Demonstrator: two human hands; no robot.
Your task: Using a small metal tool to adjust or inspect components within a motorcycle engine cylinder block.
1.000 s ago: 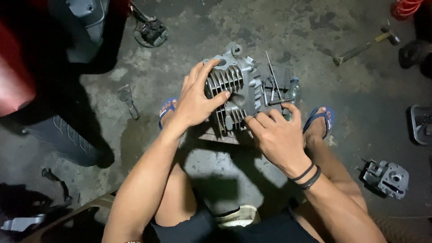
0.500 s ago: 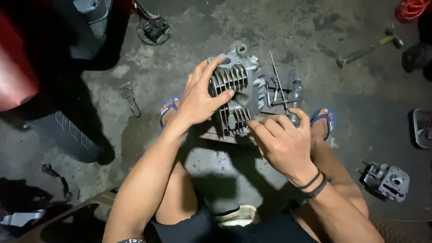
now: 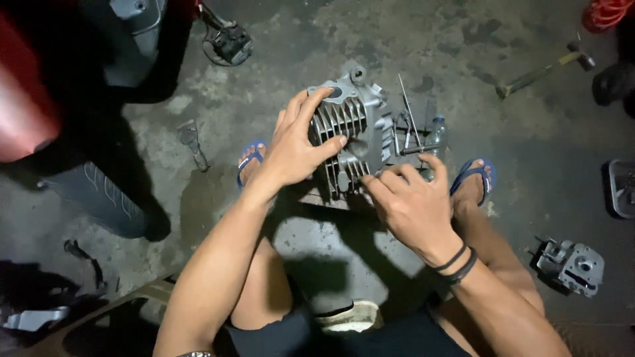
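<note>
A grey finned engine cylinder block (image 3: 360, 109) stands on the concrete floor between my feet. My left hand (image 3: 294, 145) grips its finned left side, thumb across the fins. My right hand (image 3: 410, 198) rests against the block's lower right edge with fingers curled; what they pinch is hidden. Several thin metal rods and bolts (image 3: 410, 125) stick up just right of the block, above my right hand.
A grey engine part (image 3: 572, 264) lies at right. A hammer (image 3: 542, 73) is at top right near an orange cable (image 3: 605, 13). A small metal piece (image 3: 192, 142) lies left; a red and black vehicle body (image 3: 40, 99) fills the upper left.
My right hand has shifted slightly down and left along the block's lower edge. The block has tilted a little under my left hand.
</note>
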